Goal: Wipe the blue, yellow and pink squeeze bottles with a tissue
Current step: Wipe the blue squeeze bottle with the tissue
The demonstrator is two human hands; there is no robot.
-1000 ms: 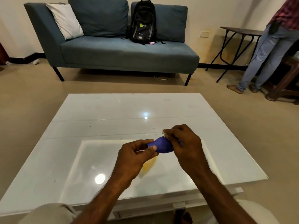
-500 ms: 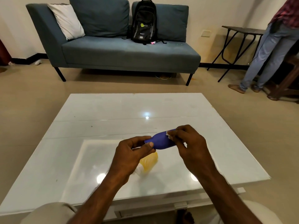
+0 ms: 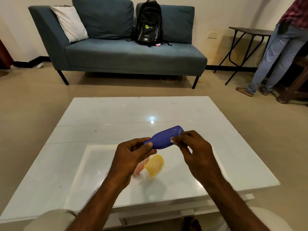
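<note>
Two hands are working over the white bench (image 3: 103, 117) right now. So the left hand (image 3: 131, 157) is gripping the blue bottle (image 3: 164, 139) by its narrow neck end, thumb on top. It's holding the bottle up off the bench, tilted so the fat base is pointing up and away to the right. Meanwhile the right hand (image 3: 191, 147) is pinching a small wad of tissue (image 3: 172, 139) in its fingertips and pressing it against the bottle's side near the base.

Down on the bench, the yellow bottle (image 3: 154, 165) is lying on its side right below the hands, with its white cap (image 3: 144, 174) pointing back toward the camera. The pink bottle (image 3: 139, 169) is lying just beside it on the left, mostly hiding behind the left hand, so I can't tell if they're actually touching.

Further back, a blue-grey sofa (image 3: 133, 55) is sitting against the wall, with a black backpack (image 3: 148, 24) leaning on its cushions and a white pillow (image 3: 70, 22) propped at the left end. Over on the right, another person (image 3: 281, 47) in jeans is standing next to a dark folding table (image 3: 250, 30).
</note>
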